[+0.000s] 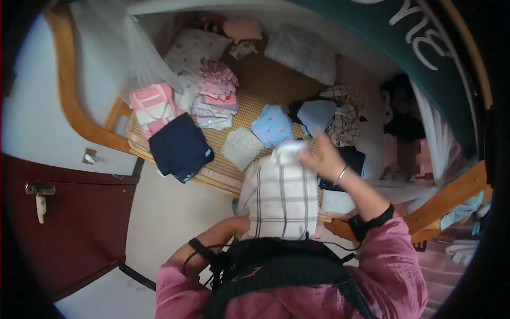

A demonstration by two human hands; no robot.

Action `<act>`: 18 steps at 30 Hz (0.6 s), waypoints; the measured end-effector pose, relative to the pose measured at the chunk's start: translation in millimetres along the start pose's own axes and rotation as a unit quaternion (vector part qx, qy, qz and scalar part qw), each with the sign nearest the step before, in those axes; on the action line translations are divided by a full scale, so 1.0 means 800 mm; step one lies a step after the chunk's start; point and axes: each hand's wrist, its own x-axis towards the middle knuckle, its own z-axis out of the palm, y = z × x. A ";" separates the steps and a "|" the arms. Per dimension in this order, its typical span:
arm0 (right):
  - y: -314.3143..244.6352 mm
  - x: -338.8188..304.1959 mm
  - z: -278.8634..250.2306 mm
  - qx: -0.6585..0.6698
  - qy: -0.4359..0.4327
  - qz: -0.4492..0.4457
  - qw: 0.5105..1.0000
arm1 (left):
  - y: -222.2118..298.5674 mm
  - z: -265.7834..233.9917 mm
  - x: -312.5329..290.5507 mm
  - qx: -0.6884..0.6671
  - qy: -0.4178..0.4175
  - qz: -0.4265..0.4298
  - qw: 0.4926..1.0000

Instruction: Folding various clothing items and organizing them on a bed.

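A white shirt with dark checks (284, 196) hangs close in front of my body, its pale upper end (291, 150) blurred. My left hand (241, 225) is at the shirt's lower left edge, its fingers hidden behind the cloth. Beside the upper right of the shirt is my right hand (325, 157), fingers apart and thumb toward the cloth; whether it touches is unclear. Just beyond lie a folded blue patterned garment (272, 126) and a folded grey one (242, 148). A folded navy garment (181, 148) lies at the bed's near left edge.
The bed has a woven mat (260, 80). On it are a stack of pink and lilac clothes (218, 93), a pink-and-white bag (154, 106), a pillow (303, 53) and a brown checked garment (345, 119). Netting (149, 48) and a wooden frame (79, 111) surround it. A dark red door (74, 228) stands left.
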 end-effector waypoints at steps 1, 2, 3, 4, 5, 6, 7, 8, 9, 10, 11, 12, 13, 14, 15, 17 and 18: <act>-0.002 -0.006 0.026 0.107 -0.173 -0.027 0.979 | 0.004 -0.001 0.013 -0.014 -0.001 -0.004 1.000; 0.030 -0.035 0.078 0.141 -0.260 -0.074 0.952 | 0.022 -0.006 0.030 0.001 0.017 -0.021 1.000; 0.019 -0.050 0.108 0.204 -0.366 -0.113 0.901 | 0.024 -0.006 0.036 0.014 0.042 -0.044 0.998; 0.007 -0.062 0.128 0.267 -0.443 -0.084 0.851 | 0.006 -0.006 0.037 0.003 0.037 -0.048 0.998; 0.010 -0.066 0.140 0.328 -0.511 -0.057 0.793 | -0.015 -0.012 0.039 -0.095 0.019 -0.131 0.987; 0.028 -0.066 0.150 0.333 -0.509 -0.048 0.792 | -0.034 -0.015 0.045 -0.190 -0.001 -0.212 0.959; 0.041 -0.065 0.160 0.350 -0.514 -0.005 0.783 | -0.044 -0.013 0.049 -0.216 0.050 -0.217 0.951; 0.053 -0.062 0.168 0.366 -0.518 0.039 0.772 | -0.064 -0.009 0.054 -0.222 0.049 -0.221 0.948; 0.069 -0.061 0.163 0.367 -0.504 0.077 0.778 | -0.089 -0.003 0.060 -0.252 0.099 -0.261 0.927; 0.097 -0.066 0.173 0.372 -0.505 0.082 0.775 | -0.109 0.000 0.069 -0.280 0.146 -0.300 0.900; 0.130 -0.073 0.186 0.399 -0.469 0.111 0.781 | -0.080 -0.021 0.102 -0.205 0.080 -0.328 0.919; 0.159 -0.079 0.196 0.424 -0.432 0.139 0.784 | -0.101 -0.021 0.119 -0.208 0.076 -0.330 0.918; 0.176 -0.080 0.198 0.441 -0.414 0.166 0.779 | -0.128 -0.019 0.132 -0.159 0.083 -0.302 0.936; 0.190 -0.078 0.199 0.444 -0.417 0.168 0.775 | -0.119 -0.028 0.152 -0.109 0.087 -0.275 0.951; 0.200 -0.073 0.198 0.518 -0.386 0.212 0.733 | -0.111 -0.043 0.172 0.003 0.084 -0.207 0.975; 0.219 -0.055 0.183 0.503 -0.363 0.309 0.721 | -0.078 -0.086 0.196 0.042 0.129 -0.264 0.955; 0.240 -0.058 0.188 0.508 -0.364 0.309 0.717 | -0.077 -0.098 0.199 0.088 0.174 -0.314 0.929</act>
